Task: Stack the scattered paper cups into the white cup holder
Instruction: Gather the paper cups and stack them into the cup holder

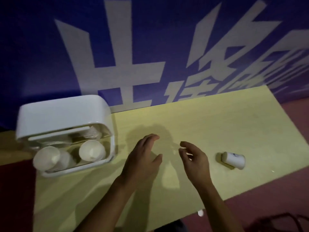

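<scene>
The white cup holder (63,114) stands at the table's far left, its open front facing me. Several paper cups sit inside it: one cup (92,152) at the front right, another cup (46,158) leaning out at the front left. A single paper cup (234,160) lies on its side on the table to the right. My left hand (143,158) hovers over the middle of the table, fingers relaxed and holding nothing. My right hand (194,159) is beside it, fingers loosely curved and empty, a hand's width left of the lying cup.
The yellow table (200,118) stands against a blue wall banner (150,47) with large white characters. A dark red floor shows at the right and lower left. A small white object (200,213) sits just past the table's near edge.
</scene>
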Tool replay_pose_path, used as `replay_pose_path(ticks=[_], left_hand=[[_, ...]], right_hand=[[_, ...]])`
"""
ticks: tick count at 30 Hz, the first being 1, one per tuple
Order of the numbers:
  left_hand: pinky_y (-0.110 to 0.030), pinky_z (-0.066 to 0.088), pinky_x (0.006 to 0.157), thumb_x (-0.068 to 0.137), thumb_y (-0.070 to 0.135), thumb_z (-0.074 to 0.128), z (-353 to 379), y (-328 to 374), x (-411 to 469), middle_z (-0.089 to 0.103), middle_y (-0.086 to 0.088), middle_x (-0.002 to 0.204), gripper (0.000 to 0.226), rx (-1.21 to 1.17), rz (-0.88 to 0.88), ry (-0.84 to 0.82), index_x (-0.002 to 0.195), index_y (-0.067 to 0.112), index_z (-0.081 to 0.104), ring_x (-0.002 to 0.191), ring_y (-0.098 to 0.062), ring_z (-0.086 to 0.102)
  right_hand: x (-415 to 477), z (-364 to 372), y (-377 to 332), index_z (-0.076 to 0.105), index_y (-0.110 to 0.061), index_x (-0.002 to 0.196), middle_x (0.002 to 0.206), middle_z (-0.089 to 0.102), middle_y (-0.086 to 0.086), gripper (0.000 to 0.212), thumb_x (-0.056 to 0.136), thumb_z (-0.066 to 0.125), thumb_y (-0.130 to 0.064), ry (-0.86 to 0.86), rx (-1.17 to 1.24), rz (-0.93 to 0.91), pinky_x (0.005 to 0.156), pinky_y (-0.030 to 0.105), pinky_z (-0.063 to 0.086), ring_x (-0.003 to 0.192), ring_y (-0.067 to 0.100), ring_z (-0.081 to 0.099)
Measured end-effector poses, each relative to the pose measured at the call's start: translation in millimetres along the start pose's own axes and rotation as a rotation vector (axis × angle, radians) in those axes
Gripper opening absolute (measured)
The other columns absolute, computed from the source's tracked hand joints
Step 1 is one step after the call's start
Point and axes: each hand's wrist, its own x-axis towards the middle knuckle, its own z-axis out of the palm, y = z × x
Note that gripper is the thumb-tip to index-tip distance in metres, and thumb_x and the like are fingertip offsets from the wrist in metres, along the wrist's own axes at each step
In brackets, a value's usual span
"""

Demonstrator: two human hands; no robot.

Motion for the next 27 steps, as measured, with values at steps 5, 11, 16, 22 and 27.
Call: replay_pose_path(ticks=[5,11,16,22,27], left_hand=[[-0.029,0.044,0.106,0.092,0.040,0.063,98,88,52,0.038,0.014,0.155,0.063,0.110,0.166,-0.214,0.150,0.030,0.040,0.139,-0.008,0.039],[-0.039,0.044,0.106,0.086,0.044,0.069,235,164,91,0.040,0.004,0.154,0.076,0.293,0.288,-0.432,0.152,0.022,0.037,0.136,-0.021,0.043],[-0.042,0.041,0.106,0.078,0.046,0.074,313,189,115,0.041,0.002,0.152,0.088,0.473,0.283,-0.522,0.153,0.024,0.033,0.134,-0.024,0.041],[-0.042,0.038,0.108,0.076,0.060,0.075,354,193,128,0.040,-0.001,0.152,0.098,0.629,0.264,-0.547,0.154,0.024,0.027,0.136,-0.026,0.039],[-0.041,0.039,0.105,0.077,0.060,0.075,370,197,134,0.049,-0.001,0.146,0.090,0.705,0.225,-0.552,0.150,0.026,0.034,0.129,-0.025,0.049]], right_hand=[[-9,-105,56,0.073,-0.024,0.119,0.107,0.073,-0.019,0.021,0.100,0.064,-0.023,0.133,0.032,0.111,0.074,0.002,0.045,0.098,-0.012,0.064],[-14,-202,126,0.073,-0.040,0.102,0.096,0.078,-0.016,0.028,0.097,0.066,-0.013,0.265,0.120,0.198,0.084,0.031,0.056,0.095,0.005,0.072],[-17,-258,172,0.074,-0.030,0.103,0.095,0.079,-0.010,0.024,0.096,0.066,-0.009,0.329,0.175,0.270,0.087,0.037,0.060,0.093,0.007,0.074],[-20,-288,205,0.075,-0.027,0.101,0.091,0.079,-0.010,0.022,0.096,0.066,-0.008,0.342,0.197,0.317,0.086,0.038,0.061,0.090,0.009,0.075],[-24,-298,219,0.075,-0.027,0.100,0.089,0.079,-0.011,0.021,0.096,0.067,-0.008,0.350,0.238,0.348,0.085,0.037,0.060,0.089,0.009,0.075]])
